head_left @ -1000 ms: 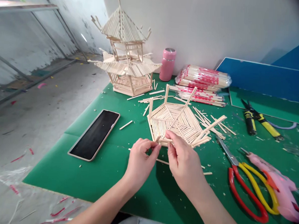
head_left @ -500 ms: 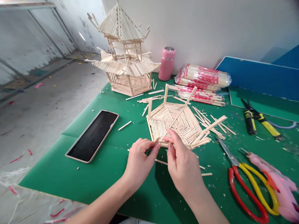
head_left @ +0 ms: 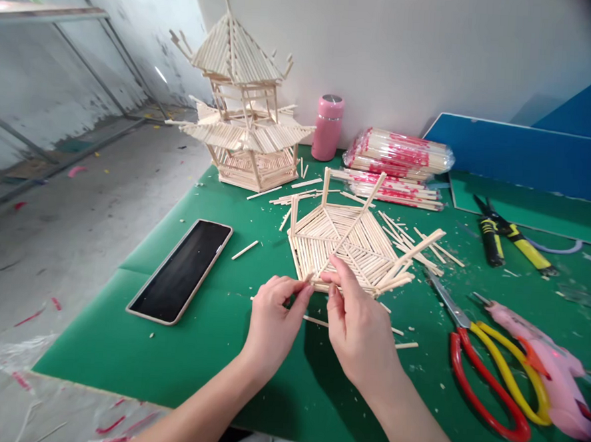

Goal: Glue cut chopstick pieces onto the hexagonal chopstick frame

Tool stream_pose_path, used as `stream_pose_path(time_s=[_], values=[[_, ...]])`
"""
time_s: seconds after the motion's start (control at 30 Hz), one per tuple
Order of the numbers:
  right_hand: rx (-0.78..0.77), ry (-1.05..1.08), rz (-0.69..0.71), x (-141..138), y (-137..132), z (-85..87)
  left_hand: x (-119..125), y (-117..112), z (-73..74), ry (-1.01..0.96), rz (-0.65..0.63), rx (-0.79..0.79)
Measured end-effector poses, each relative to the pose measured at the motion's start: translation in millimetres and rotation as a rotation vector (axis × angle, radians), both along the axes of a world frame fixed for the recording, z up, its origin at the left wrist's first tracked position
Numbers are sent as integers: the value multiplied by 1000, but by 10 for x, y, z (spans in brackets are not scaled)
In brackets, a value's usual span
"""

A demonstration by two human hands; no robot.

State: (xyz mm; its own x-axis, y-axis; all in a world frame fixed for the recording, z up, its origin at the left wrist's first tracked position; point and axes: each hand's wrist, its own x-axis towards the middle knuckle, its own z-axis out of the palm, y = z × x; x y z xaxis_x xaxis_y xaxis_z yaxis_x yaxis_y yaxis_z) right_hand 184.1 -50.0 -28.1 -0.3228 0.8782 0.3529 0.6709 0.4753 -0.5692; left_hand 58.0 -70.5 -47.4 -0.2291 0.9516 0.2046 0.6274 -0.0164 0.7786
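Observation:
A hexagonal base (head_left: 344, 241) of pale wooden sticks lies on the green table, with stick posts rising at several corners. At its near left corner my left hand (head_left: 277, 313) pinches a short wooden stick (head_left: 310, 276), whose tip shows above the thumb and forefinger. My right hand (head_left: 359, 321) is just beside it at the near edge. Its forefinger points over the base, while thumb and other fingers are curled together; what they grip is hidden.
Behind stands a stick pagoda (head_left: 251, 135), beside a pink flask (head_left: 328, 128) and bagged sticks (head_left: 400, 154). A phone (head_left: 181, 271) lies left. To the right are scissors (head_left: 464, 321), a pink glue gun (head_left: 542, 363) and pliers (head_left: 512, 234). Loose sticks (head_left: 409, 241) are scattered around.
The view has shifted very slightly. Both hands stay at the near edge of the base with almost the same grip.

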Motion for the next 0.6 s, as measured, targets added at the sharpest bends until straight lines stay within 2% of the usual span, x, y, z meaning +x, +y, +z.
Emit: stream_pose_path(time_s=[0.6], values=[[-9, -28, 1, -8, -9, -17, 38, -26, -52, -73, 46, 4]])
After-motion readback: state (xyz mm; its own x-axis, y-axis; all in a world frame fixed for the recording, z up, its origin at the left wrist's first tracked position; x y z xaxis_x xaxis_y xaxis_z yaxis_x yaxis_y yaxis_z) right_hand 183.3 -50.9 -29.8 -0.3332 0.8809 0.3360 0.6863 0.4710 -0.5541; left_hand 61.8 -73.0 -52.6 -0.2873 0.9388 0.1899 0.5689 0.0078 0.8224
